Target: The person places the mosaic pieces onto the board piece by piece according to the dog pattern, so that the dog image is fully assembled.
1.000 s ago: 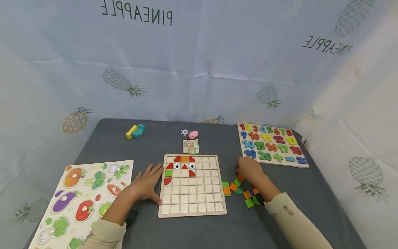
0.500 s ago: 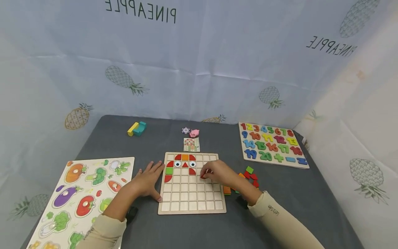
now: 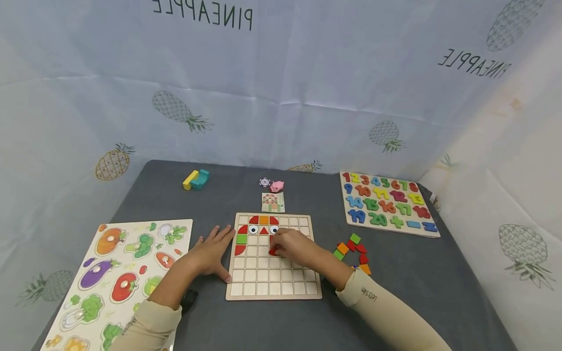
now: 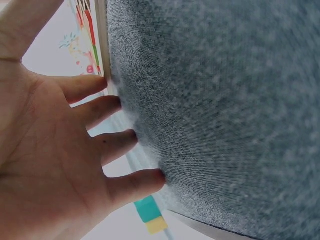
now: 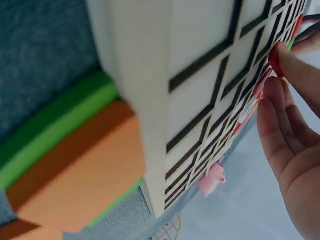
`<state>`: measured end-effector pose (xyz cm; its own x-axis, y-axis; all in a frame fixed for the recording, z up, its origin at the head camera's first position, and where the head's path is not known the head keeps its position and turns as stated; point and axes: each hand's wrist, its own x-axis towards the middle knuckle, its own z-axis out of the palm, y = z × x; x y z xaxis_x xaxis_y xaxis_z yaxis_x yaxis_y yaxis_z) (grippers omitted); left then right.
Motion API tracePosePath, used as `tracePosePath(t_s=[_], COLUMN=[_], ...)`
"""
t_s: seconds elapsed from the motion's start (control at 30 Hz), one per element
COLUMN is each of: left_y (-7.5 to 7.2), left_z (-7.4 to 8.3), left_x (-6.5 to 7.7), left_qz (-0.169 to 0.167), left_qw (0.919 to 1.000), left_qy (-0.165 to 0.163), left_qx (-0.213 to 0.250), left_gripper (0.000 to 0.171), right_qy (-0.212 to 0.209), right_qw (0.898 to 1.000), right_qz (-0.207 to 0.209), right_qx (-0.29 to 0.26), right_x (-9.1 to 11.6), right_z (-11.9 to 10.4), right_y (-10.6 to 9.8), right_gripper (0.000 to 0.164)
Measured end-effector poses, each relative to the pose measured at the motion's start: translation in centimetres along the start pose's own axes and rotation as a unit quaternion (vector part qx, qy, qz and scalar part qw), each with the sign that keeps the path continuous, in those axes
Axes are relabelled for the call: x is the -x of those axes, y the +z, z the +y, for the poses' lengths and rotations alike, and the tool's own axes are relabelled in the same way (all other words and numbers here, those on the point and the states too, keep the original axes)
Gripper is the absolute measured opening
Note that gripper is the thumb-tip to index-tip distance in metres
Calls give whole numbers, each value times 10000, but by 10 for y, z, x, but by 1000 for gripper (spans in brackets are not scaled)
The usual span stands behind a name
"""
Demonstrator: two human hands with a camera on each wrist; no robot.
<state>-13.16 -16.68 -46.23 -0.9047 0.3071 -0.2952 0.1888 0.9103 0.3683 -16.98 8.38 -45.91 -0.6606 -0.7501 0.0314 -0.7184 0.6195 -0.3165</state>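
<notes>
My right hand (image 3: 296, 248) is over the wooden grid board (image 3: 263, 288), pinching a red quarter-circle tile (image 5: 274, 59) between thumb and finger. In the head view that tile is at a cell below the right eye tile (image 3: 274, 229), partly covered by the fingers. Laid in the board are red tiles (image 3: 240, 250), a green square tile (image 3: 241, 239), an orange square tile (image 3: 264, 220) and another eye tile (image 3: 253, 229). My left hand (image 3: 208, 258) lies with fingers spread at the board's left edge, its fingertips on the dark tabletop and rim in the left wrist view.
Loose coloured tiles (image 3: 343, 248) lie right of the board; stacked green and orange tiles (image 5: 80, 170) sit against its edge. A picture card (image 3: 273, 202), pink pig (image 3: 277, 186) and poker chip (image 3: 265, 182) stand behind. Vegetable puzzle (image 3: 145, 273) left, number puzzle (image 3: 386, 202) right, two blocks (image 3: 196, 180) back left.
My right hand has moved left from the loose tiles to the board, bringing the red quarter-circle tile to a cell below the right eye tile. The left hand has stayed at the board's edge.
</notes>
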Motion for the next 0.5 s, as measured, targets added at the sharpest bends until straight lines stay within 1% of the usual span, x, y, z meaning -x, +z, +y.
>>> tracePosePath(t_s=[0.17, 0.33, 0.5], left_y=[-2, -2, -3], left_z=[2, 2, 3], left_x=[1, 0, 1], left_qz=[-37, -66, -48], left_qw=[10000, 10000, 10000], left_qy=[-30, -53, -52], left_qx=[-24, -48, -51], left_gripper=[123, 123, 123], right_qy=[-79, -95, -147], right_qw=[9997, 9989, 9989], right_qz=[-159, -303, -321], right_qx=[151, 348, 324], right_x=[0, -2, -4], right_z=[-1, -1, 0], right_y=[-2, -3, -1], right_gripper=[16, 16, 14])
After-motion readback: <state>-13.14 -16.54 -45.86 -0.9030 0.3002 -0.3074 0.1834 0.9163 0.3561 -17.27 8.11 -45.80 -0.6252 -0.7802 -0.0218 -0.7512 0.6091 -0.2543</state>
